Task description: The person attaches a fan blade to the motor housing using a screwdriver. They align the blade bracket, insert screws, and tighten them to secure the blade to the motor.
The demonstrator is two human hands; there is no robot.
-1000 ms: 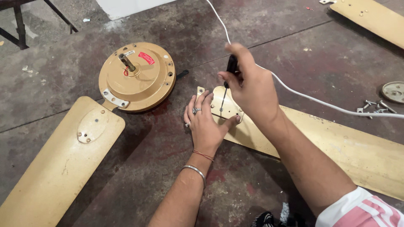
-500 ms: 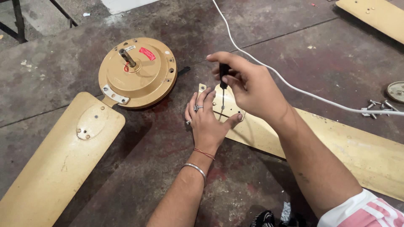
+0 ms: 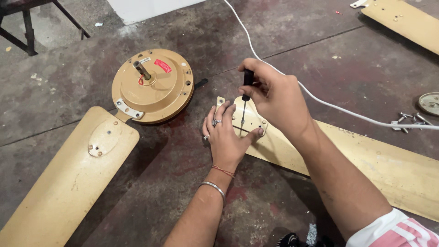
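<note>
Near the middle of the frame the right hand was closed around the black handle of a screwdriver, holding it upright with its thin shaft pointing down onto the metal bracket at the near end of a tan fan blade. The tip seemed to sit on a screw there, though it was too small to tell for certain. The left hand lay flat with its fingers spread, pressing that bracket end to the concrete floor, the thumb stretched out just right of the shaft. The blade ran from the centre off toward the lower right. To the left of the hands stood the round tan fan motor housing, and a second blade reached from it down to the lower left corner. A white cable crossed the floor behind the right hand, and loose screws lay at the right edge.
</note>
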